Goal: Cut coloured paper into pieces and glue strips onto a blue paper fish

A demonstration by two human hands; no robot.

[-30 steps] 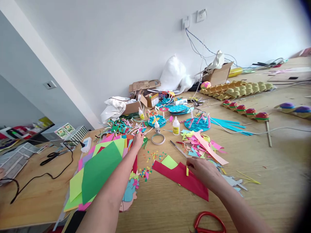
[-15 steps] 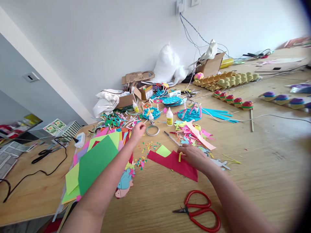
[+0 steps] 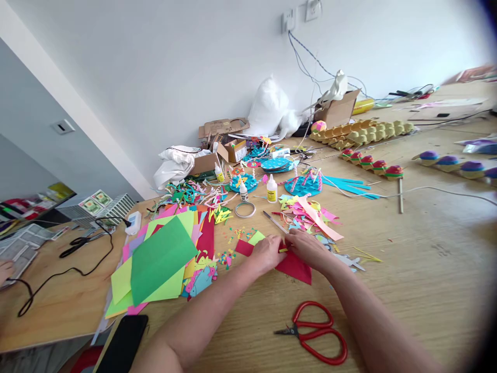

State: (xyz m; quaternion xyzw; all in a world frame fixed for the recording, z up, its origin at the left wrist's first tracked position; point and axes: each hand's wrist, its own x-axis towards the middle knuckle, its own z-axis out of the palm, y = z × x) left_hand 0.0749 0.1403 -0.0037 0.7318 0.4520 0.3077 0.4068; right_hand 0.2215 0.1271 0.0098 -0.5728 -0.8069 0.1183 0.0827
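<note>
My left hand [image 3: 267, 254] and my right hand [image 3: 306, 249] meet over a piece of red paper [image 3: 297, 269]. A short yellow paper strip [image 3: 283, 250] shows between them, in the closed fingers of my right hand. The fingers of my left hand are pinched together at the strip's other side; what they hold is hidden. Under the left hand lies part of a light green paper piece [image 3: 256, 238]. Just beyond the hands are a pen [image 3: 275, 221] and a roll of tape [image 3: 245, 209]. Red-handled scissors [image 3: 316, 334] lie nearer me.
Coloured paper sheets [image 3: 163, 259] are stacked at the left, with fish cutouts [image 3: 202, 280] beside them. Glue bottles [image 3: 272, 189], paper scraps [image 3: 310, 215] and blue decorated discs [image 3: 303, 184] stand beyond. A black phone [image 3: 124, 342] lies at the front left. Another person's hand [image 3: 5, 270] shows at far left.
My left hand has come from near the tape roll, right and toward me, to meet my right hand over the red paper. My right hand stays at the yellow strip.
</note>
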